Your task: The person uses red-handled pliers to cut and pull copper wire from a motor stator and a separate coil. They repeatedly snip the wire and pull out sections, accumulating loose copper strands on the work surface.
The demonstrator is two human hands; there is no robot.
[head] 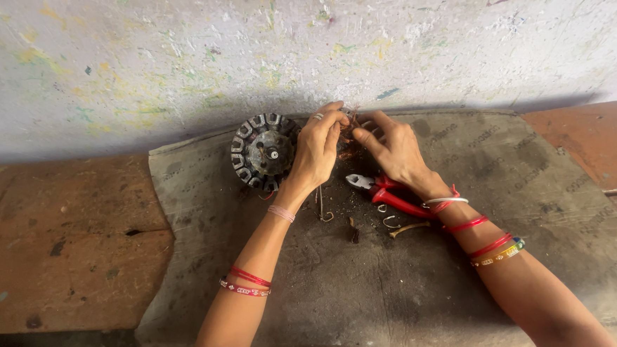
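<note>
A round dark motor stator (264,152) with slotted rim lies on a grey mat (371,290) by the wall. My left hand (316,150) rests just right of it, fingers pinched on a tangle of thin copper wire (349,125). My right hand (394,148) meets it from the right, fingertips closed on the same wire. Red-handled pliers (383,191) lie on the mat under my right wrist. Both forearms wear several bangles and threads.
Short wire scraps (397,225) and a hooked piece (323,211) are scattered on the mat near the pliers. The mat lies on a worn reddish-brown floor (66,242), against a paint-speckled white wall (246,50).
</note>
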